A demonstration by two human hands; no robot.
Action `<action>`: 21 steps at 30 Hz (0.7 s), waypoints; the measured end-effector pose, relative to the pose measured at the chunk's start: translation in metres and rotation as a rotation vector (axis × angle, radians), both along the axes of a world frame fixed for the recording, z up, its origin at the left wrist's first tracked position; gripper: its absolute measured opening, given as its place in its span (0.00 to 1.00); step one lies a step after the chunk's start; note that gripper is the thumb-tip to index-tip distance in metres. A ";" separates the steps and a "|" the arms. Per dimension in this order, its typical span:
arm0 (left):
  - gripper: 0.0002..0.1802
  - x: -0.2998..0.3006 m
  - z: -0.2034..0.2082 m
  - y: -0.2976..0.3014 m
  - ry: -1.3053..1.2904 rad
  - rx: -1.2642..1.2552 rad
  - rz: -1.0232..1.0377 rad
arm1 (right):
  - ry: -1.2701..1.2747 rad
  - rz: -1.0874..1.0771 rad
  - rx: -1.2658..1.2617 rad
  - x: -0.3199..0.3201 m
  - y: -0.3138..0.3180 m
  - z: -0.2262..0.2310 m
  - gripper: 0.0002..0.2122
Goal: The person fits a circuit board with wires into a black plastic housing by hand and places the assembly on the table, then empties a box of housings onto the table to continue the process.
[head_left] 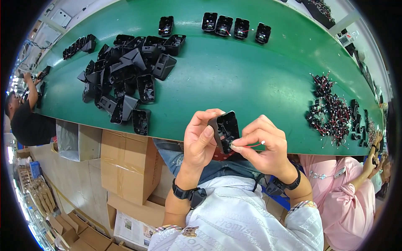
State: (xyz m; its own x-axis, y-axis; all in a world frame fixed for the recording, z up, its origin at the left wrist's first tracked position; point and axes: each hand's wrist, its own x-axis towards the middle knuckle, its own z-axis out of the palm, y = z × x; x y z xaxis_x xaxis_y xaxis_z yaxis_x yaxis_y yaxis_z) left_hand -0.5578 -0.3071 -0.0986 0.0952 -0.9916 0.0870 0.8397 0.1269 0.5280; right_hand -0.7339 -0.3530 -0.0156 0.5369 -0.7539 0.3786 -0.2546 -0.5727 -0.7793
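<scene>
My left hand (200, 140) grips a black plastic housing (226, 127) by its side, the open hollow face turned toward my right. At the lower end of that housing, my right hand (264, 144) pinches a small part whose kind I cannot make out. Thin red wires (253, 145) with a white plug at the end run out from the pinched fingers. Both hands are over the near edge of the green table (234, 79). Inside the housing, some small parts show, but their detail is too dark to read.
A heap of black housings (125, 71) lies at the left, and several more (241, 28) stand along the far side. Wired small parts (333, 111) are piled at the right. Cardboard boxes (125, 165) stand below the table. Another person in pink (343, 188) sits at my right.
</scene>
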 end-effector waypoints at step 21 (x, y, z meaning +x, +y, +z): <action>0.15 0.005 0.001 0.005 -0.184 0.056 0.009 | 0.088 0.076 -0.188 -0.003 -0.006 -0.001 0.11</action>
